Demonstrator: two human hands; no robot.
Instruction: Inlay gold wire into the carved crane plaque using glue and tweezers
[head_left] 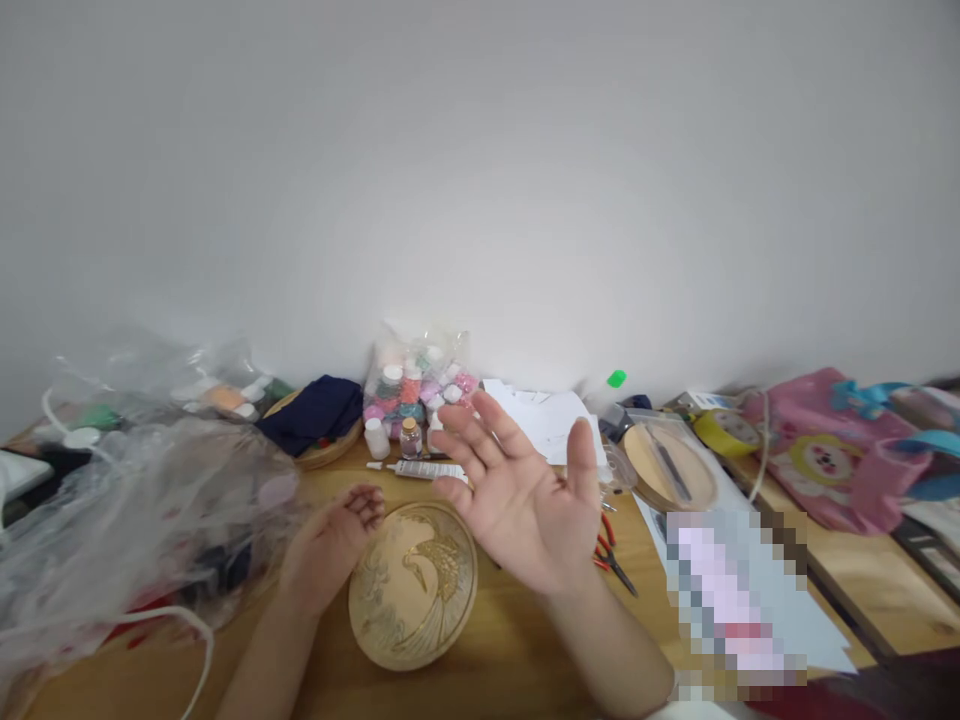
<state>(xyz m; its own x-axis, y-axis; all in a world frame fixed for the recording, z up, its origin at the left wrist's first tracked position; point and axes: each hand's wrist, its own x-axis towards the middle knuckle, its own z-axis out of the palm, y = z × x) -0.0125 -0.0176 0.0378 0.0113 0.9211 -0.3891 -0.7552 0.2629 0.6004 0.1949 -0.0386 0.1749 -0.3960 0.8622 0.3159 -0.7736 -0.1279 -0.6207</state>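
Note:
A round, pale wooden plaque [397,640] carved with a gold-toned bird lies on the table between my arms. My left hand [330,550] is at the plaque's left edge, its fingers loosely curled and nothing visible in them; I cannot tell if it touches the rim. Raised above the table to the right of the plaque, my right hand [529,500] is open, palm facing me and fingers spread, holding nothing. It partly hides a glue tube [427,469] and white paper [547,425]. Red-handled pliers [616,562] lie just beyond my right wrist.
Crumpled clear plastic bags [165,490] cover the left side. A bag of colourful small jars [416,385], a corked bottle [410,438] and dark blue cloth [315,412] stand at the back. To the right are a wooden disc [637,465] and a pink bag [821,440].

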